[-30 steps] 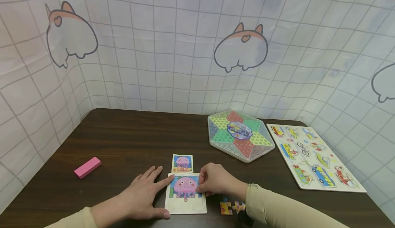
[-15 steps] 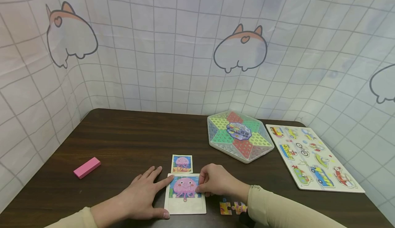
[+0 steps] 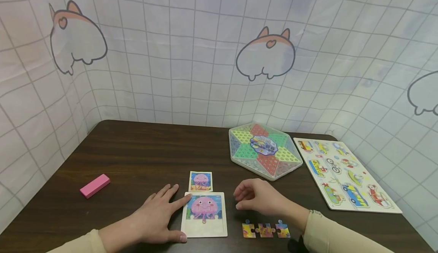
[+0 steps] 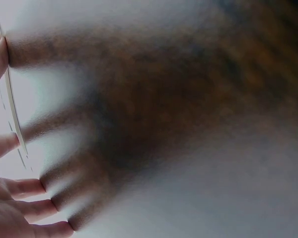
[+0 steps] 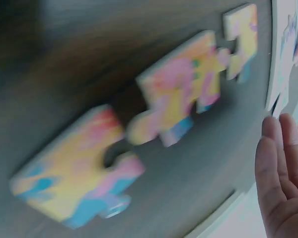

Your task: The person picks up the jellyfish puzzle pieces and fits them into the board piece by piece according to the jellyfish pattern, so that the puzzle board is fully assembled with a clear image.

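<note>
My left hand (image 3: pixel 154 217) lies with fingers spread on the table, its index fingertip and thumb at the left edge of a jigsaw tray (image 3: pixel 204 229). In the tray's upper part a pink jellyfish picture is assembled; the lower part is bare. Right of the tray, my right hand (image 3: pixel 261 196) hovers with loosely bent fingers and holds nothing. Nearer me lie three puzzle pieces in a row: a left one (image 3: pixel 248 230), a middle one (image 3: pixel 265 230) and a right one (image 3: pixel 282 230). A small jellyfish picture card (image 3: pixel 200 181) sits just above the tray.
At the back right lies a hexagonal Chinese checkers box (image 3: pixel 265 152). Farther right is a white vehicle puzzle board (image 3: pixel 347 175). A pink block (image 3: pixel 95 186) rests on the left of the dark table (image 3: pixel 143 154). A grid-patterned cloth (image 3: pixel 178 51) hangs behind.
My right hand has left the tray's right edge and moved right, uncovering the third loose piece. The left hand stays at the tray.
</note>
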Demonstrator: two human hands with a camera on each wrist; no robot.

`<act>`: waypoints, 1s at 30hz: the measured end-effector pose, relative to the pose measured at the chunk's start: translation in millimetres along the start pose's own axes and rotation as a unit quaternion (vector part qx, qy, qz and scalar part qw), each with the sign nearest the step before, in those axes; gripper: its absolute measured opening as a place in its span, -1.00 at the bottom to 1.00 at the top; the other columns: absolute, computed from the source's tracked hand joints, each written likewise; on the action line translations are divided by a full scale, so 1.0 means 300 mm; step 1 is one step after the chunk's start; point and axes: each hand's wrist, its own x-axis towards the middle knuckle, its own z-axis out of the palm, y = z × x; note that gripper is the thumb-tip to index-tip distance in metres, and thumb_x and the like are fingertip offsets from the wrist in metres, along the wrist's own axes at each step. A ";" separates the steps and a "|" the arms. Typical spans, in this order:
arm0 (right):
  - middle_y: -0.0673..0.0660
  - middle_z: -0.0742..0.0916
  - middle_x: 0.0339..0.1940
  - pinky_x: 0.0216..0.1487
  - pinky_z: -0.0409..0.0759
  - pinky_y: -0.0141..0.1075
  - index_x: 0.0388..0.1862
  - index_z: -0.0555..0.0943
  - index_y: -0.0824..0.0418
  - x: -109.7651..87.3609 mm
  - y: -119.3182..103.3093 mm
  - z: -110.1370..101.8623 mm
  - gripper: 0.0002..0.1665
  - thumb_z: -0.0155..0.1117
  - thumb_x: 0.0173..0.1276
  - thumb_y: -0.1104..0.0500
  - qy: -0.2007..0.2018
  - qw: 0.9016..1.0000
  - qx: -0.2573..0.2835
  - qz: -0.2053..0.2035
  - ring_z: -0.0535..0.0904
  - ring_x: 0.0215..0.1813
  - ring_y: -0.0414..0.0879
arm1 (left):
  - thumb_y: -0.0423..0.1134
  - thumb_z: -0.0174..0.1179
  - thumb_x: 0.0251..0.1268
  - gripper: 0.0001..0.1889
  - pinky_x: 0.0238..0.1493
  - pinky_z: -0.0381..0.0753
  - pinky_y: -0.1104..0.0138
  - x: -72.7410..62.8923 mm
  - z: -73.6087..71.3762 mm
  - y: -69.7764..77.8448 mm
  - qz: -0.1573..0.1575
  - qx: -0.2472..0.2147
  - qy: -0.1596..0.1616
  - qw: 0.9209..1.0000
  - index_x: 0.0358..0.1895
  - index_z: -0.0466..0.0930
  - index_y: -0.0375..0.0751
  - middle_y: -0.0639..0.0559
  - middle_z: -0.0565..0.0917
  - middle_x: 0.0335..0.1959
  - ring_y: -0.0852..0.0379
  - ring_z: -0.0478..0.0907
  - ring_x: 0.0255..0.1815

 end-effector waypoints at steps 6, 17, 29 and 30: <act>0.05 0.78 -0.20 -0.16 0.60 -0.41 -0.10 0.67 0.23 -0.059 0.051 -0.011 -0.74 0.51 0.28 0.19 0.000 1.000 -0.022 0.010 0.68 -0.18 -0.23 | 0.46 0.38 -0.01 0.05 0.34 0.23 -0.45 0.001 -0.004 0.001 -0.002 0.003 0.000 1.000 0.57 0.28 0.10 -0.36 0.20 0.59 -0.46 0.10 0.59; -0.19 0.71 -0.15 0.02 0.56 -0.24 -0.15 0.72 -0.09 -0.076 0.206 0.038 -0.61 0.57 0.15 -0.23 0.001 0.990 -0.128 -0.057 0.57 -0.02 -0.23 | 0.45 0.38 0.00 0.05 0.34 0.23 -0.45 0.001 -0.004 0.003 0.001 0.002 0.000 1.000 0.57 0.29 0.08 -0.36 0.20 0.59 -0.47 0.10 0.59; -0.20 0.58 -0.26 -0.11 0.47 -0.33 -0.30 0.60 -0.05 -0.112 0.061 0.082 -0.58 0.71 0.00 -0.04 0.022 0.976 -0.210 -0.055 0.40 -0.13 -0.25 | 0.46 0.37 0.01 0.05 0.34 0.23 -0.45 -0.002 -0.003 0.001 0.002 0.002 0.000 1.000 0.58 0.27 0.09 -0.36 0.19 0.59 -0.47 0.09 0.59; -0.20 0.58 -0.27 -0.12 0.48 -0.33 -0.30 0.58 -0.04 -0.113 0.053 0.084 -0.57 0.71 0.00 -0.01 0.021 0.977 -0.206 -0.055 0.40 -0.14 -0.27 | 0.46 0.37 0.01 0.05 0.34 0.23 -0.45 -0.002 -0.003 0.001 0.002 0.002 -0.001 1.000 0.58 0.27 0.09 -0.36 0.19 0.60 -0.47 0.09 0.60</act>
